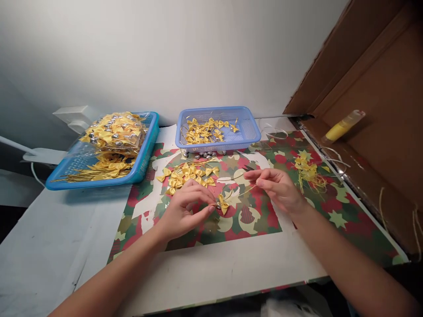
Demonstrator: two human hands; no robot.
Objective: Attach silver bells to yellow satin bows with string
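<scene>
A yellow ribbon bow (224, 205) with a small silver bell beside it sits at the fingertips of my left hand (187, 209), whose thumb and forefinger are pinched together there. From the bow a thin gold cord (246, 191) runs right, and my right hand (279, 189) pinches it between thumb and fingers. A dark pointed tip (247, 168), its kind unclear, shows just behind the right fingers. Close behind my left hand lies a pile of yellow bows (188, 174) with gold cords attached.
A blue basket (254, 130) at the back holds bows; silver bells (208, 155) lie before it. Another blue basket (62, 185) at left holds corded bows and a filled plastic bag (115, 132). Yellow scraps (307, 169), a yellow tube (342, 127) and cardboard (370, 79) are at right.
</scene>
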